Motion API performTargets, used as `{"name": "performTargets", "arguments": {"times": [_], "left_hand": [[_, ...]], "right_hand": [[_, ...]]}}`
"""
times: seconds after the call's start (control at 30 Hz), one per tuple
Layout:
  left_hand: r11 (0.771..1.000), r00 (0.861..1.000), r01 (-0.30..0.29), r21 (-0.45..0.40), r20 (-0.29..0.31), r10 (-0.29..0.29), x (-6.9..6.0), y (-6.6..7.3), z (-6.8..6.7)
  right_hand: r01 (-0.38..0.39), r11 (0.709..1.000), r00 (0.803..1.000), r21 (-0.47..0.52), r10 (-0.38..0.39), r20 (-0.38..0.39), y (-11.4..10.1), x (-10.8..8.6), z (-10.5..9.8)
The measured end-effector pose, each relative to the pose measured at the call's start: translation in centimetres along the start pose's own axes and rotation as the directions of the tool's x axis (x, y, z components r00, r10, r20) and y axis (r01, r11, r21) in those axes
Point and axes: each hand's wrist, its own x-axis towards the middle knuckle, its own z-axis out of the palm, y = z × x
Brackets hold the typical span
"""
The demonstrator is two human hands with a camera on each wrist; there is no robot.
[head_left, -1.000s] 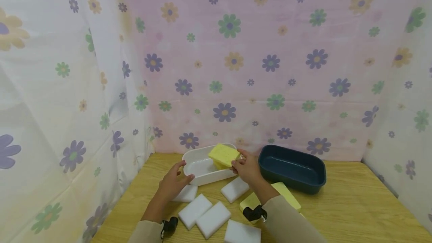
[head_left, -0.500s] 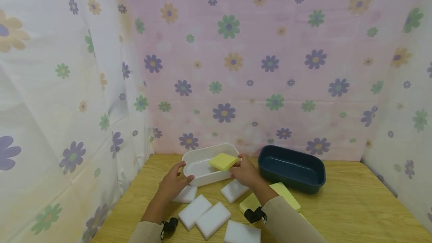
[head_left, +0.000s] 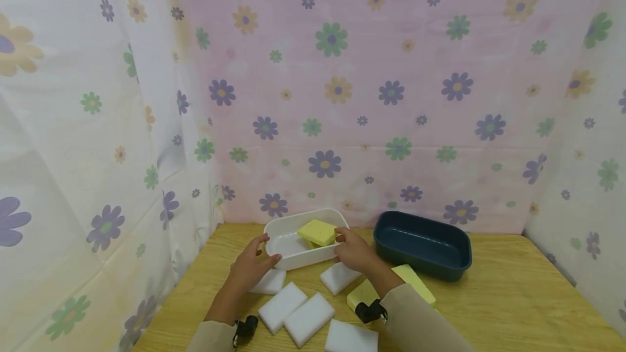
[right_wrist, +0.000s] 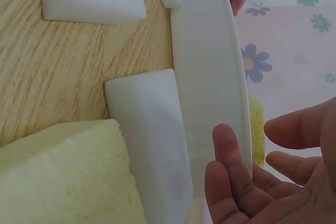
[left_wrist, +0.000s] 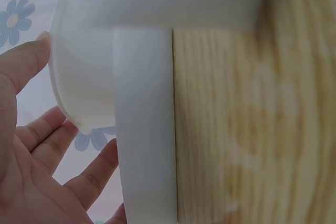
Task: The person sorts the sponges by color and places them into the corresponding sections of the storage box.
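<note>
Touching the left end of the white bin, the left hand has its fingers spread wide, with the thumb and a finger on the rim. The right hand is at the other end, fingers apart and a little bent, with nothing in its grip. Its fingertips are just beside the top yellow sponge, which is inside the white bin. That sponge lies tilted on a lower yellow sponge, near the bin's right end. Left of them, the bin's floor shows, so there is room there. The dark blue bin is on the right, with a gap between the two bins. Both sit near the back edge of the table, close to the flowery cloth. Five white blocks lie in front of the white bin, some tight by its wall. More yellow sponges lie just in front of the dark blue bin. Past that bin, the wood goes far to the right.
</note>
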Motion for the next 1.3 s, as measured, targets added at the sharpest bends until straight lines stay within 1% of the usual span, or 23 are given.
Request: {"name": "performTargets", "arguments": {"times": [0.17, 0.27, 0.33, 0.4, 0.5, 0.7, 0.77, 0.93, 1.13, 1.3], "left_hand": [[1.000, 1.000, 0.003, -0.016, 0.002, -0.003, -0.1, 0.1, 0.0], [1.000, 1.000, 0.003, -0.009, 0.001, -0.003, -0.1, 0.2, 0.0], [1.000, 1.000, 0.005, -0.005, 0.001, -0.005, -0.1, 0.2, 0.0], [1.000, 1.000, 0.005, 0.000, 0.001, -0.005, -0.1, 0.2, 0.0], [1.000, 1.000, 0.006, -0.004, 0.002, -0.006, -0.1, 0.3, 0.0], [1.000, 1.000, -0.008, -0.017, 0.005, 0.008, -0.2, 0.3, 0.0], [1.000, 1.000, -0.009, -0.022, 0.007, 0.009, -0.2, 0.3, -0.1], [1.000, 1.000, -0.005, -0.017, 0.006, 0.005, -0.2, 0.2, 0.0], [1.000, 1.000, -0.011, -0.014, 0.001, 0.011, 0.0, 0.1, 0.1], [1.000, 1.000, -0.008, -0.023, -0.006, 0.007, 0.1, 0.1, 0.1]], "right_hand": [[-0.028, 1.000, 1.000, -0.013, 0.028, -0.009, -0.1, -0.2, -0.1], [-0.025, 0.996, 1.000, -0.084, 0.025, 0.000, -0.1, -0.2, -0.1], [0.008, 0.988, 1.000, -0.154, -0.005, 0.022, -0.1, -0.3, -0.1], [0.050, 0.973, 0.998, -0.224, -0.040, 0.052, -0.1, -0.4, -0.2], [0.089, 0.961, 0.994, -0.263, -0.071, 0.078, -0.1, -0.5, -0.3], [0.069, 0.958, 0.996, -0.277, -0.051, 0.072, -0.1, -0.5, -1.1], [0.077, 0.958, 0.996, -0.277, -0.060, 0.070, 0.0, -0.5, -1.4], [0.096, 0.967, 0.994, -0.236, -0.081, 0.074, 0.3, -0.7, -2.0], [0.083, 0.972, 0.995, -0.220, -0.070, 0.068, 0.3, -0.9, -2.5], [0.110, 0.972, 0.993, -0.207, -0.098, 0.064, 0.1, -1.2, -2.7]]}}
